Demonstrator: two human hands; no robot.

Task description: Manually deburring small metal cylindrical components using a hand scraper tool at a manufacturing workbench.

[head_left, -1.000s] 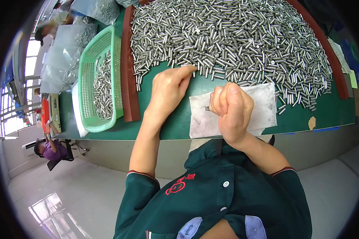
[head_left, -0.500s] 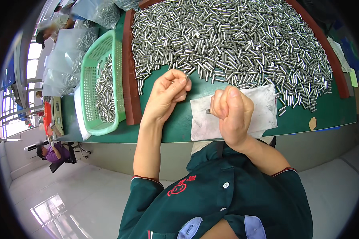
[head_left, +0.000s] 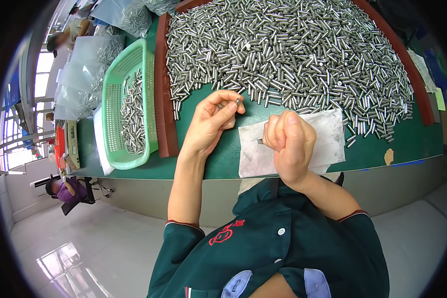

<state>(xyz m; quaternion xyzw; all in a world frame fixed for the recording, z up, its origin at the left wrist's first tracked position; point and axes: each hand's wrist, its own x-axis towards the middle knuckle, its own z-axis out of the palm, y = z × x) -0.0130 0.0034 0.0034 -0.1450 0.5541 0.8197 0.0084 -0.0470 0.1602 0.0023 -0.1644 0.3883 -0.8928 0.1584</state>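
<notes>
Left hand (head_left: 209, 123) has drawn back from the pin pile (head_left: 288, 54) since a second ago, thumb and forefinger pinching a metal pin (head_left: 238, 102) just short of it. Right hand (head_left: 292, 144) curls tight, a grey metal piece (head_left: 260, 141) jutting from its fingers.

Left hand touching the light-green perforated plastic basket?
Apart: the head view plainly shows the dark-green tabletop and a long reddish-brown bar between the left hand and the light-green perforated plastic basket.
</notes>
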